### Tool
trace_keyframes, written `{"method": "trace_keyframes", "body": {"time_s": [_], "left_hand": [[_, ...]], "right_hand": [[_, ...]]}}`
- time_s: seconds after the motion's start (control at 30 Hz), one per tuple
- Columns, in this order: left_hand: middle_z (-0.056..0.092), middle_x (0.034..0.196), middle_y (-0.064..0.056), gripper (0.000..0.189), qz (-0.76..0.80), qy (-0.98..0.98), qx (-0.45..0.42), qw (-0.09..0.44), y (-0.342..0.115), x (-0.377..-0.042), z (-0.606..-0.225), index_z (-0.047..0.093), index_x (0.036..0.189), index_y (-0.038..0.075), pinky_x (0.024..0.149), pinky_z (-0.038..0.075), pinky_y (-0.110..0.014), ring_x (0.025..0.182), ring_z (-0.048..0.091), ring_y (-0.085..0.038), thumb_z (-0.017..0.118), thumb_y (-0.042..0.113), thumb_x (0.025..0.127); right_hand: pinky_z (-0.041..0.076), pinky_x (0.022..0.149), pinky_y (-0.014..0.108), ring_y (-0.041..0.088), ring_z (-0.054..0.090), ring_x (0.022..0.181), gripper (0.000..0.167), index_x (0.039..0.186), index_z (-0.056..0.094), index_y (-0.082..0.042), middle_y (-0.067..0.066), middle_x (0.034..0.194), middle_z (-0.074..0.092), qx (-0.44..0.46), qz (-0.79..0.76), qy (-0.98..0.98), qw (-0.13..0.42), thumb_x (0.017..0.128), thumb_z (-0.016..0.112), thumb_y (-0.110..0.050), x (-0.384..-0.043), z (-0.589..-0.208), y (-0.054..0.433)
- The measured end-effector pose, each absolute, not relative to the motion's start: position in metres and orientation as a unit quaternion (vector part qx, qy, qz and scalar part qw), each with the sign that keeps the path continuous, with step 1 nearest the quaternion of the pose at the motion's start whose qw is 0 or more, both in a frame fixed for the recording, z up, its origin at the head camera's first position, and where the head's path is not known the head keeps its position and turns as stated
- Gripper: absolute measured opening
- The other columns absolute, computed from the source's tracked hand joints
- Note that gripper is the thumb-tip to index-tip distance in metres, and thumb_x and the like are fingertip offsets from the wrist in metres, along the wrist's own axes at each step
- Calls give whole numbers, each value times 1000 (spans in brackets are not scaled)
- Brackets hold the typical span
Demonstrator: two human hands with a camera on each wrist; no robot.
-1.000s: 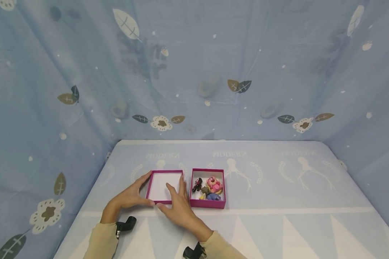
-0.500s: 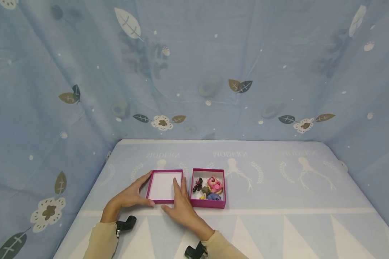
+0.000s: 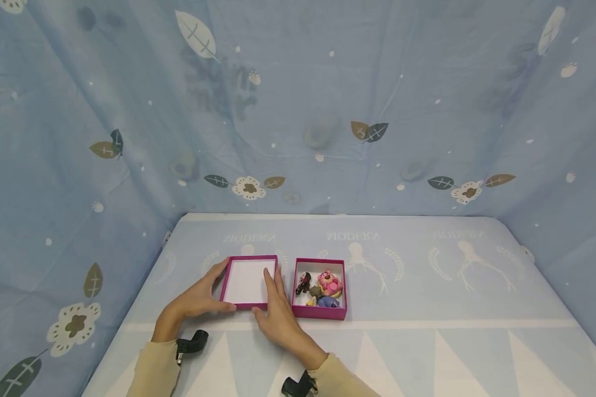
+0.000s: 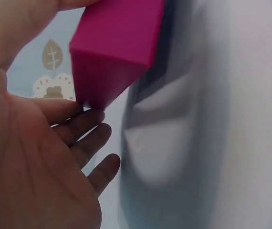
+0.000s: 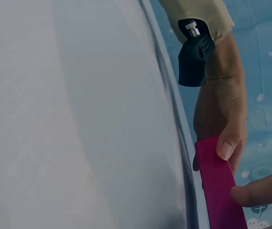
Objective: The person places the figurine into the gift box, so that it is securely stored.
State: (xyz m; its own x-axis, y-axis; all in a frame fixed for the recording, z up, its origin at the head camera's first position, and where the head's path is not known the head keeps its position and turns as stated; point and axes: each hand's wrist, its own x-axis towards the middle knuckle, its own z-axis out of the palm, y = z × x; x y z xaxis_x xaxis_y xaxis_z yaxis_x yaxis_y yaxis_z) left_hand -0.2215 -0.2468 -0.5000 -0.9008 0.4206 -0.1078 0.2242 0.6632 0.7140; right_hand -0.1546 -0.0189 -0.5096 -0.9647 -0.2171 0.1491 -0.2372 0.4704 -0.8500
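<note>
A shallow magenta box lid (image 3: pixel 248 282) with a white inside lies hollow side up, left of the magenta box. My left hand (image 3: pixel 198 298) grips its left side, thumb along the near wall and fingers toward the far left corner. In the left wrist view the fingertips (image 4: pixel 90 117) reach the lower corner of the lid (image 4: pixel 112 36). My right hand (image 3: pixel 280 320) holds the near right corner, fingers along the right wall and index finger extended over the inside. The right thumb (image 5: pixel 257 192) presses on the near wall in the right wrist view.
Close to the right hand stands the open magenta box (image 3: pixel 319 312), holding small toy figures: a pink bear (image 3: pixel 329 284), a blue one (image 3: pixel 328 301) and a dark one (image 3: pixel 303 282). The patterned table (image 3: pixel 427 309) meets a blue curtain (image 3: pixel 298 110) behind.
The lid has shifted slightly left and away, both hands with it. The right index finger has straightened toward the right side and its thumb moved right. The box of figures has stayed put.
</note>
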Motion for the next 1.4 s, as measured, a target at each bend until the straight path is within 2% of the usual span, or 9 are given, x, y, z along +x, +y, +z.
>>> {"method": "trace_keyframes", "body": {"time_s": [0.2, 0.4, 0.67, 0.93, 1.07, 1.17, 1.27, 1.33, 1.4], "left_hand": [[18, 159, -24, 117, 400, 887, 203, 108, -252, -221, -489, 12, 158, 11, 103, 28, -76, 140, 27, -51, 86, 32, 69], [27, 157, -20, 111, 414, 883, 208, 80, -255, -219, -479, 20, 157, 16, 98, 34, -76, 133, 36, -48, 85, 33, 70], [27, 158, -18, 105, 474, 847, 237, 53, -253, -217, -473, 21, 157, 15, 103, 24, -78, 132, 37, -43, 84, 20, 73], [32, 156, -15, 102, 507, 828, 239, 23, -242, -217, -468, 25, 156, 15, 103, 18, -81, 132, 34, -36, 83, 15, 73], [34, 155, -15, 100, 513, 822, 247, -6, -230, -217, -462, 26, 155, 13, 106, 31, -70, 129, 37, -31, 83, 11, 73], [35, 154, -15, 99, 517, 817, 254, -26, -222, -215, -460, 27, 155, 11, 107, 42, -42, 127, 40, -27, 83, 8, 73], [36, 154, -13, 99, 522, 814, 254, -38, -215, -214, -459, 28, 155, 11, 102, 40, -21, 126, 42, -22, 83, 6, 73], [36, 154, -13, 99, 522, 814, 252, -45, -212, -213, -459, 28, 155, 11, 105, 39, -25, 126, 42, -20, 83, 6, 72], [36, 154, -13, 99, 521, 814, 251, -50, -208, -213, -460, 29, 154, 11, 108, 38, -36, 127, 42, -21, 83, 6, 73]], "right_hand": [[28, 115, 58, 41, 14, 149, 85, 157, 16, -9, 26, 162, 0, 145, 508, -849, 8, 89, 68, -10, -152, -497, -20], [25, 115, 61, 40, 11, 150, 84, 158, 16, -11, 23, 163, 0, 142, 537, -831, 6, 91, 67, -16, -149, -485, -19], [24, 114, 65, 39, 11, 150, 80, 158, 17, -14, 18, 164, -1, 139, 566, -813, 0, 92, 63, -21, -146, -472, -15], [23, 115, 65, 38, 15, 150, 76, 157, 22, -14, 16, 164, 7, 132, 576, -806, 31, 93, 63, -21, -149, -454, -4], [22, 115, 66, 38, 17, 149, 75, 156, 23, -13, 15, 164, 11, 127, 582, -801, 51, 93, 62, -21, -152, -444, 5], [22, 116, 64, 36, 19, 149, 75, 156, 24, -11, 14, 164, 15, 121, 580, -802, 71, 92, 63, -19, -154, -441, 11], [22, 118, 59, 31, 21, 149, 75, 155, 25, -7, 12, 163, 19, 117, 571, -808, 86, 91, 64, -16, -156, -440, 16], [22, 119, 57, 29, 21, 150, 75, 154, 25, -4, 10, 163, 20, 116, 567, -810, 89, 91, 64, -15, -157, -441, 19], [23, 119, 55, 30, 21, 150, 75, 154, 25, -1, 12, 163, 21, 118, 567, -810, 92, 92, 65, -14, -158, -442, 22]]}}
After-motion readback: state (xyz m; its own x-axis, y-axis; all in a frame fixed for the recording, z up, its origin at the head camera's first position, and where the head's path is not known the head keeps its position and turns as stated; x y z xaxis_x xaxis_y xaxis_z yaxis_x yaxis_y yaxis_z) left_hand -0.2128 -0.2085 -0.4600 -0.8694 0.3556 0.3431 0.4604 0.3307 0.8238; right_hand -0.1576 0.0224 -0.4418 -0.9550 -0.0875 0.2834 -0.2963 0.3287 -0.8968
